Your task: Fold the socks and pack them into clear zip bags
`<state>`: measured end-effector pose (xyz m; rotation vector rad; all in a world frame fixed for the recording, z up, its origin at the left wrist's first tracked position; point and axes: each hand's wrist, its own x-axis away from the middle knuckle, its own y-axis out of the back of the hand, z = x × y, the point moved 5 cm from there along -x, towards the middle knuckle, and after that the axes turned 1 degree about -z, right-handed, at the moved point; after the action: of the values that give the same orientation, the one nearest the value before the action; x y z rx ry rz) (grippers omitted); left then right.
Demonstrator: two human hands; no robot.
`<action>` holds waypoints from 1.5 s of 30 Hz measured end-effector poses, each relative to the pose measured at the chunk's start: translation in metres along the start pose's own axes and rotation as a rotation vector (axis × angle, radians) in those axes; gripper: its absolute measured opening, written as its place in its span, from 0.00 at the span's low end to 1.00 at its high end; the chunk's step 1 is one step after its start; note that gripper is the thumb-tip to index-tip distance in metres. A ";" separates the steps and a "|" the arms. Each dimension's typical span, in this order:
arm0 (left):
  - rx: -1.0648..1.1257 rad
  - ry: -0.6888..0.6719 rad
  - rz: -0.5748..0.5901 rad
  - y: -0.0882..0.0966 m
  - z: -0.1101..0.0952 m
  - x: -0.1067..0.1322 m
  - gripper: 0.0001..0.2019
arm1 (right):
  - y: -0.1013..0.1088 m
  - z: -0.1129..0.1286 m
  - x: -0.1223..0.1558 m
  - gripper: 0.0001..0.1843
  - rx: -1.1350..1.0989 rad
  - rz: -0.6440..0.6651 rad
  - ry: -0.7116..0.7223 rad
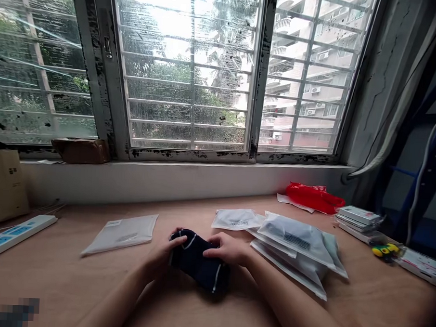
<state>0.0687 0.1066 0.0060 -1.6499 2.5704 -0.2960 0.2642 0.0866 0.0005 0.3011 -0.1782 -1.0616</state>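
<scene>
Both hands meet at the middle of the wooden table point(54, 277), on a dark sock point(199, 271) w/ thin white stripes. The sock lies on the table top, just in front of the person, between the two wrists.

Grip: the left hand point(162, 257) is curled around the left end of the sock, fingers closed over the cloth. The right hand point(227, 249) has its fingers laid over the upper right edge and seems to pinch it; its thumb is hidden, so how firm this pinch is I cannot say.

Handling, as I judge it: knitted cloth, very light, soft and floppy, not fragile, not slippery. It will sag wherever it is not supported, so the ends or the cuff edge are prob. the best places to hold.

Near it: a flat plastic bag point(123, 231) to the left, apart from the hand; a pile of plastic bags point(297, 244) just beside the right forearm; a red bag point(312, 196) and small boxes point(358, 218) farther right.

Hard to see: whether it is one sock or a folded pair, what the bags contain, and the bottom left corner, which is blurred out.
</scene>
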 end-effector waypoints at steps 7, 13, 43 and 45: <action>0.041 0.091 0.062 0.002 0.009 0.000 0.22 | 0.004 -0.005 0.000 0.20 -0.176 0.004 -0.022; -0.246 -0.117 0.059 -0.016 -0.009 0.002 0.21 | -0.001 0.022 0.009 0.26 -0.027 -0.052 0.031; -0.372 -0.165 -0.171 -0.030 -0.039 0.012 0.23 | -0.009 0.043 0.009 0.15 -0.072 -0.193 0.094; -0.326 -0.098 -0.187 -0.026 -0.036 0.010 0.25 | -0.012 0.042 0.010 0.16 -0.144 -0.148 0.055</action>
<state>0.0816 0.0916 0.0469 -1.9582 2.4985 0.2026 0.2468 0.0655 0.0358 0.2159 -0.0301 -1.2049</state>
